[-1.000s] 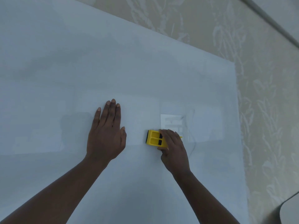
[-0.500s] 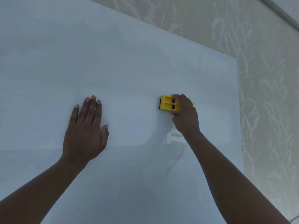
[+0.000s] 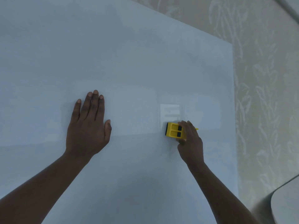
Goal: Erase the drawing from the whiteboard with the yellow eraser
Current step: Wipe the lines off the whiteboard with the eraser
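Hands first: the left hand (image 3: 88, 126) lies flat on the whiteboard (image 3: 129, 54), palm down, fingers straight and close together, thumb out to the side, its grip spread wide and holding nothing. The right hand (image 3: 190, 139) comes in from the near right corner, fingers curled over the yellow eraser (image 3: 174, 132), grip closed on it and pressing it against the board near the right edge. Half the eraser is covered by the fingers (only the ribbed left end and a thin yellow tip show). Faint grey smudges just below the eraser may be drawing remnants; they are too pale to make out. Both forearms are cut off at the bottom.
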`<state>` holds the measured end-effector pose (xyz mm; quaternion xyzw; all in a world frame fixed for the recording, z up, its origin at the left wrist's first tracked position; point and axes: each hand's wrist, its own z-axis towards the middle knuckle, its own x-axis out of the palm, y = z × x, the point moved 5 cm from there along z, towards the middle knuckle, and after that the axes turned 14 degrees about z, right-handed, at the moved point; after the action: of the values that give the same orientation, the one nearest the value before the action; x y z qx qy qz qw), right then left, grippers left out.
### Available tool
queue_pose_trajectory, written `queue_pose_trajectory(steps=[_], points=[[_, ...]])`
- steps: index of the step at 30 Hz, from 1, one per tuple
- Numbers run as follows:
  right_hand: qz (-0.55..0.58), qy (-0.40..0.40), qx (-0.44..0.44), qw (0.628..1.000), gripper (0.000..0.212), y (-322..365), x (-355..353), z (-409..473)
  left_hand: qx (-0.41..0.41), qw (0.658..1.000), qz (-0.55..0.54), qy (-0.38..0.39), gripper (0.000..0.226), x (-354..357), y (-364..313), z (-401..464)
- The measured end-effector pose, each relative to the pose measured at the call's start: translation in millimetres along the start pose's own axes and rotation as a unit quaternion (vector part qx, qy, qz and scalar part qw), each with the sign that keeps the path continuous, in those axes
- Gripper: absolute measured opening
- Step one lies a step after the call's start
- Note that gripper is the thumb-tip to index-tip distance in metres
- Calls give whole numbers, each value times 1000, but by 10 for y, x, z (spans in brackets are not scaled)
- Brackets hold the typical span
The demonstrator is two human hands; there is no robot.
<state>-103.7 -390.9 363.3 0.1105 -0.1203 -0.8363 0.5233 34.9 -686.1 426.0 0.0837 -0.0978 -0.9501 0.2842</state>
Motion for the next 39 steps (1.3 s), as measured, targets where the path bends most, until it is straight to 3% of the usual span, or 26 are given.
queue_pose_trajectory(steps=[7,12,20,27,33,39], points=[[-5,30,64,997,87,11,213,-1154,20,1000,-17,1,70,13,47,-158],[-12,57,79,995,86,46,231,-1439,32,999,-21,2,70,34,112,-271],[-19,26,7,999,72,251,182,-498,38,999,-12,1,71,65,101,-298],[24,-32,24,999,67,519,281,457,35,999,3,12,72,82,73,-292],[62,-72,-38,995,66,1003,638,530,6,999,4,32,74,58,222,-443],[93,-30,-135,986,62,1524,1065,267,13,997,17,74,73,-21,423,-825]])
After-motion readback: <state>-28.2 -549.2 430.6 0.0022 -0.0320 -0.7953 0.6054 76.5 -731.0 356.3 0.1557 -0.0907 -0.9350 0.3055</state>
